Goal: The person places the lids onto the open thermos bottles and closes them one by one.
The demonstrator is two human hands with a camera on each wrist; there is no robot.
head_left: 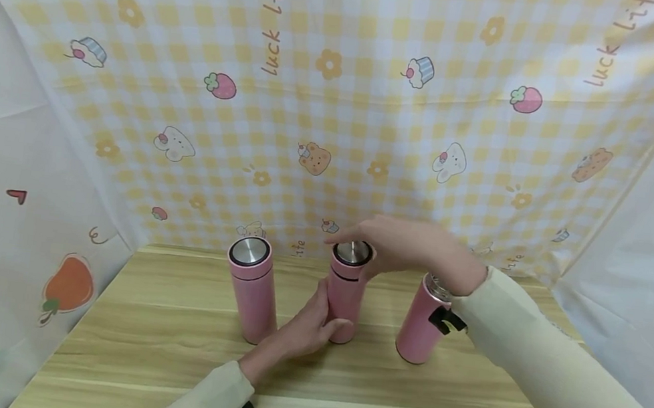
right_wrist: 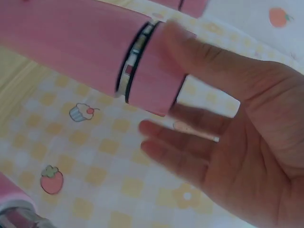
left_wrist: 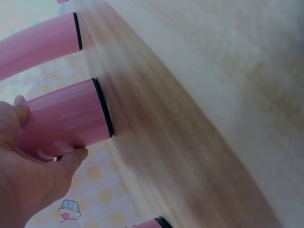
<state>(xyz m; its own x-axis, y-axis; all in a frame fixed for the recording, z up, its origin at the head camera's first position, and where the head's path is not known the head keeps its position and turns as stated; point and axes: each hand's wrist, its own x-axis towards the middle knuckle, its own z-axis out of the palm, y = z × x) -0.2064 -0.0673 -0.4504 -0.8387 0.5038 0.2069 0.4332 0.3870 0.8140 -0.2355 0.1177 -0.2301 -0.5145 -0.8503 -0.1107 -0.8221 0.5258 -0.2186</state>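
Three pink thermos bottles stand on the wooden table. My left hand (head_left: 310, 323) grips the body of the middle thermos (head_left: 343, 300), its thumb on the near side; the left wrist view shows the hand (left_wrist: 38, 175) round the lower body. Over the top, my right hand (head_left: 407, 243) pinches the pink lid (right_wrist: 159, 71) between thumb and fingers, with two fingertips off it. A silvery band (right_wrist: 130, 64) shows between lid and body. The right thermos (head_left: 418, 329) has a bare steel mouth, partly hidden by the right wrist. The left thermos (head_left: 252, 296) carries its steel-topped lid.
Behind the bottles hangs a yellow-checked cloth (head_left: 325, 109) with cartoon prints. White cloth sides (head_left: 0, 146) border the wooden table (head_left: 135, 344) left and right. Dark straps (head_left: 447, 320) show at the cream sleeves.
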